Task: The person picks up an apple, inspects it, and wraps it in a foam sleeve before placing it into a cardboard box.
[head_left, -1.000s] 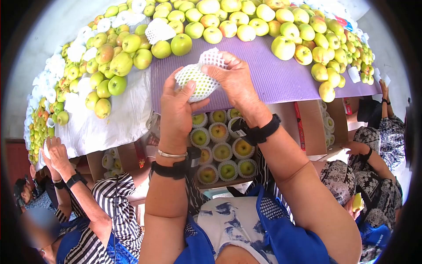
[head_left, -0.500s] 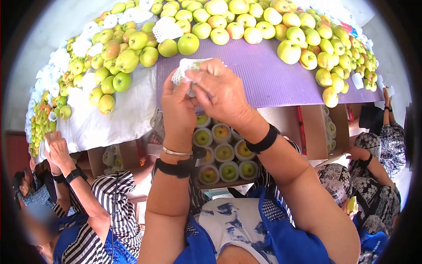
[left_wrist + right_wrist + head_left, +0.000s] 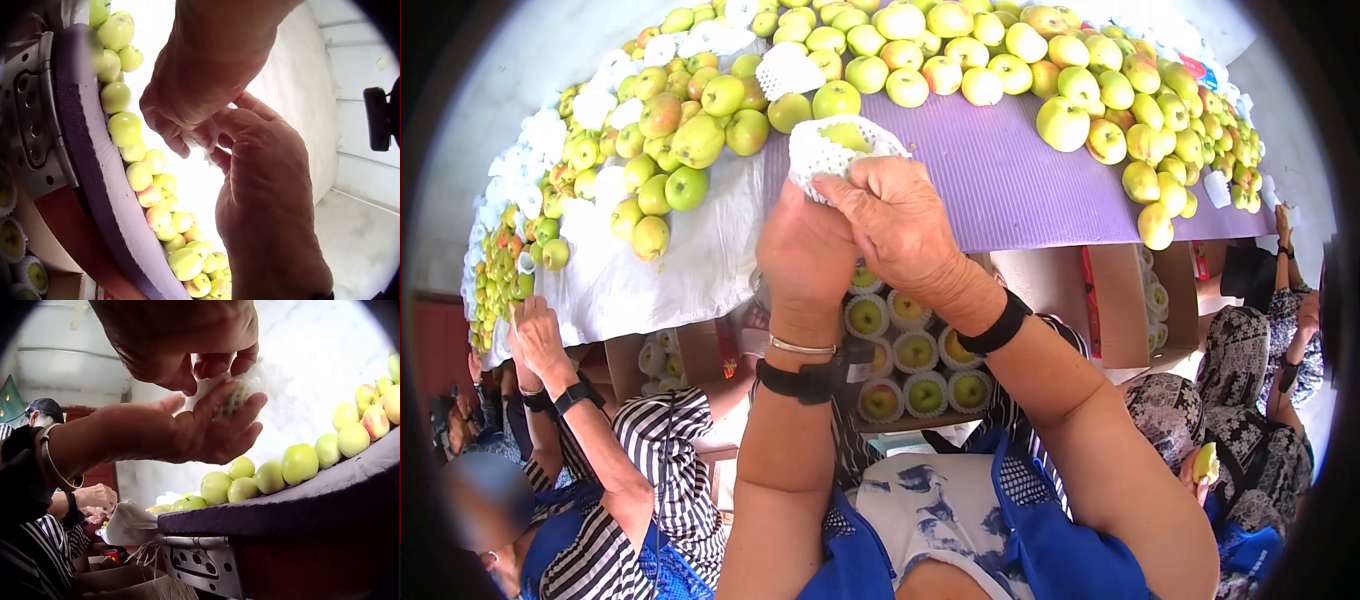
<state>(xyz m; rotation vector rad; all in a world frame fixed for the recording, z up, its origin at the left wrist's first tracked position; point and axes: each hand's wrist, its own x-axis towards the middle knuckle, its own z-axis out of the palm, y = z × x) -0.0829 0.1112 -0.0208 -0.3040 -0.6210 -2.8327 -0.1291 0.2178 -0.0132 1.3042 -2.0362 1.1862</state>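
A green apple [image 3: 847,137] sits partly inside a white foam fruit net [image 3: 804,150], its bare top showing in the net's opening. My left hand [image 3: 805,245] holds the wrapped apple from below, its fingers cupped about it in the right wrist view. With thumb and fingers, my right hand [image 3: 907,220] pinches the near edge of the net. Both hands meet just above the front of the purple mat [image 3: 1000,180]. In the left wrist view, the hands hide most of the net and apple.
Heaped apples [image 3: 960,60] line the back of the table, with loose foam nets [image 3: 790,72] among them. Below the table edge stands a box of netted apples [image 3: 915,350]. A person in stripes [image 3: 665,430] works at the left; people in patterned clothes [image 3: 1230,400] sit at the right.
Earlier the net covered the apple's visible side; now the bare top shows in the opening. My right hand has moved down and left to the net's near edge, and my left hand has turned.
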